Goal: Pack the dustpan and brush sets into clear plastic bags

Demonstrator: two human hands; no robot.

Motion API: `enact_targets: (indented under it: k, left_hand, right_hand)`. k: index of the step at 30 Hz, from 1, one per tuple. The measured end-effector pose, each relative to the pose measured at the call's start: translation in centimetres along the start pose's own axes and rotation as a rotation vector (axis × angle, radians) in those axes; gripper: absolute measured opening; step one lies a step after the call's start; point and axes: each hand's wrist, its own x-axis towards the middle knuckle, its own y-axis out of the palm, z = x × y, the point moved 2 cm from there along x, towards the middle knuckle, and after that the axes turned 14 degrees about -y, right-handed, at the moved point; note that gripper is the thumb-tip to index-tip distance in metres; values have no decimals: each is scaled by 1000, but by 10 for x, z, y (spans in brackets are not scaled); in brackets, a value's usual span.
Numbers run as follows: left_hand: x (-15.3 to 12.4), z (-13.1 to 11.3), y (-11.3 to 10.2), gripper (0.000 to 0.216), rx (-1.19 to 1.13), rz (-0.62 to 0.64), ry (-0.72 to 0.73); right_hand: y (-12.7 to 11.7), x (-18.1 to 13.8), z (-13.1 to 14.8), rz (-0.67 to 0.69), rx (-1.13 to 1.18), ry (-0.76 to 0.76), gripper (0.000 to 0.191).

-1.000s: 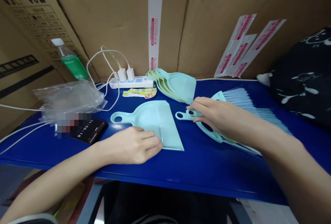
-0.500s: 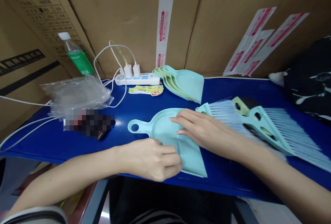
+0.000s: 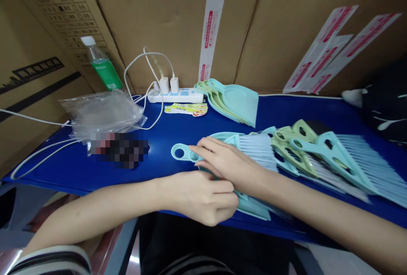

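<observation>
A light blue dustpan [image 3: 260,212] lies on the table in front of me, largely covered by my hands. My left hand [image 3: 206,198] is curled closed at its near edge; the fingertips are hidden. A light blue hand brush [image 3: 234,140] lies over the dustpan, its pale bristles [image 3: 258,150] pointing right. My right hand [image 3: 222,156] is closed over this brush, above my left hand, with the fingers toward the dustpan's ring handle [image 3: 179,152]. Most of the brush's handle is hidden under the right hand.
Further green and blue brushes [image 3: 333,156] lie in a pile at the right. Stacked dustpans [image 3: 243,99] stand at the back by a power strip [image 3: 190,95] and paper labels [image 3: 187,109]. A plastic bag [image 3: 104,112], bottle [image 3: 106,71] and cables are at the left.
The blue brush has come left over the dustpan with my right hand. My left hand stays at the dustpan's near edge. The view has shifted slightly.
</observation>
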Motion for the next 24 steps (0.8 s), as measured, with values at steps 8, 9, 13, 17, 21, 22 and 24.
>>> enact_targets:
  k: [8,9,13,17,21,22,24]
  left_hand:
    - [-2,-3,0,16,-20,46,-2]
    - [-2,-2,0,16,-28,42,-7]
    - [-2,-2,0,18,-49,10,-22]
    - [-1,-2,-2,18,-32,-19,-13]
    - [1,8,-10,20,-19,-43,-47]
    - [1,15,-12,22,3,-45,-95]
    - [1,32,-18,26,95,-22,-251]
  right_hand:
    - [12,13,-3,-75,65,25,18]
    - [13,14,-5,-104,84,22,21]
    - [14,13,-7,-183,150,26,30]
    - [-1,-2,-8,-112,130,-2,38]
    - [-16,-30,-14,-43,15,-6,40]
    - [-18,-36,-16,-44,-20,0,41]
    - [-18,-45,-19,-50,-79,12,42]
